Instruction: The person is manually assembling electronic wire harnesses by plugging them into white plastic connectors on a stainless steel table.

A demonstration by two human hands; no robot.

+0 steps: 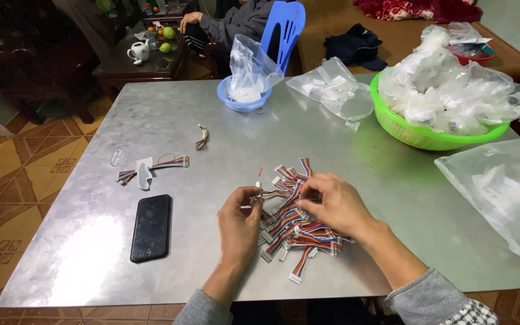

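1. The person sat at the near edge of a bare metal table (151, 114), both forearms reaching over it in grey sleeves.
2. The left hand (240, 224) was curled, its fingertips pinched on the white connector end of one short ribbon cable (264, 194) at the left side of the pile.
3. The right hand (334, 203) lay palm down over the pile, fingers bent and closed on the same cable's wires just beside the left fingertips; how tightly it held I could not tell.
4. The pile of multicoloured ribbon cables (293, 232), each ending in small white plugs, lay near the middle of the near edge, partly under both hands.
5. A black phone (151, 227) lay face up toward the near left corner, well apart from the pile.
6. Further in on the left side lay a few loose cables with a scrap of white paper (144, 173).
7. A small blue basket (243, 99) holding a clear plastic bag stood near the far edge.
8. A green basket (419, 133) heaped with clear bags stood toward the far right corner, and another clear bag (501, 192) lay at the right edge.
9. Beyond the far edge another person's sleeve (236, 23) showed beside a blue plastic chair (288, 27).
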